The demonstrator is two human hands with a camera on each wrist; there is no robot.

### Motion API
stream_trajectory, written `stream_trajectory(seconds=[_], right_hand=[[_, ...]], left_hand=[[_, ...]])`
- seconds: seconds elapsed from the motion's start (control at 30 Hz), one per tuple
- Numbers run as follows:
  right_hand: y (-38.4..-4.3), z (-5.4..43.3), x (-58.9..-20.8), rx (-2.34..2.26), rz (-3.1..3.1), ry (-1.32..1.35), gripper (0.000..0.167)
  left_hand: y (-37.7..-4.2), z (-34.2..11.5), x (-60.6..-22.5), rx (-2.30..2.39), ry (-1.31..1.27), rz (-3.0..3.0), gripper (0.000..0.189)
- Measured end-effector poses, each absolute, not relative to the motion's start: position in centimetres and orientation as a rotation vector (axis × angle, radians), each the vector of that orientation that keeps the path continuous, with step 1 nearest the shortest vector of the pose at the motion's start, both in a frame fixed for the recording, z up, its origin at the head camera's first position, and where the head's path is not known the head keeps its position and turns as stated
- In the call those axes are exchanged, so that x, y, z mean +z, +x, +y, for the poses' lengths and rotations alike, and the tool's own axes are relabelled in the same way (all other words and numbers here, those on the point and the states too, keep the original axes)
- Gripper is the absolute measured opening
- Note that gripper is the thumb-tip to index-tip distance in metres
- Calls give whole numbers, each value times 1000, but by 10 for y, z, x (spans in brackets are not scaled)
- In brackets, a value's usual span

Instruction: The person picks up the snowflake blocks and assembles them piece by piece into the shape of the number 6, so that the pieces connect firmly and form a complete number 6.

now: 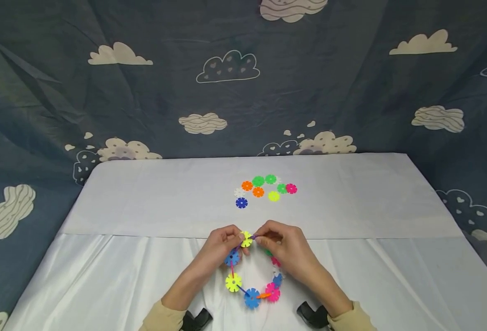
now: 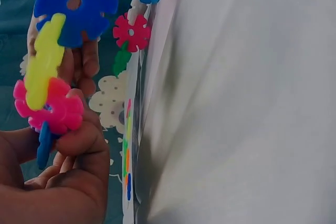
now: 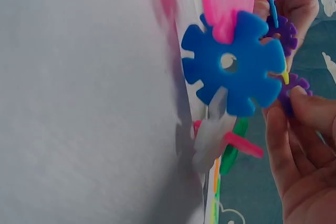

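Observation:
A chain of slotted plastic snowflake discs [image 1: 252, 299] curves in a ring below both hands, in blue, yellow, pink, orange, white, green and purple. My left hand [image 1: 220, 246] grips the chain at its upper left, beside a yellow disc [image 1: 246, 239]. From the other side my right hand [image 1: 289, 246] pinches a purple disc [image 3: 286, 95] between thumb and fingers, edge-on against the yellow one. A green disc [image 3: 234, 145] and a pink disc [image 1: 275, 261] hang close under the right hand, partly hidden by it. In the right wrist view a large blue disc [image 3: 236, 64] hangs in front.
Several loose discs lie farther back on the white-covered table [image 1: 144, 197], among them a dark blue disc [image 1: 241, 202], an orange disc [image 1: 258, 192] and a pink disc [image 1: 291, 188]. A dark cloud-print cloth [image 1: 226, 101] hangs behind the table.

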State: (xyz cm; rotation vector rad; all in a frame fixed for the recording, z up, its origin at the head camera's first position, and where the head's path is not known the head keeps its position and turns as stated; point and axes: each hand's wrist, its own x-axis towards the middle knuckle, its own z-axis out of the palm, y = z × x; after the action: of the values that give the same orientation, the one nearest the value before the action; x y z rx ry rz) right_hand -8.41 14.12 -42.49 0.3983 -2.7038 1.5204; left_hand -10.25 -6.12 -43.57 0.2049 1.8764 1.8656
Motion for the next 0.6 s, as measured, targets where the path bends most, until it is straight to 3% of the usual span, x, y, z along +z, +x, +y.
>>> stream_trajectory(seconds=[0.27,0.6], right_hand=[[-95,160,-413,1571,-2905,351,28],[-170,193,-419,1124,-3015,245,28]], left_hand=[[-102,-59,-434,1887,196,1821,16],[-106,-66,-430,1863,211,1964,14]])
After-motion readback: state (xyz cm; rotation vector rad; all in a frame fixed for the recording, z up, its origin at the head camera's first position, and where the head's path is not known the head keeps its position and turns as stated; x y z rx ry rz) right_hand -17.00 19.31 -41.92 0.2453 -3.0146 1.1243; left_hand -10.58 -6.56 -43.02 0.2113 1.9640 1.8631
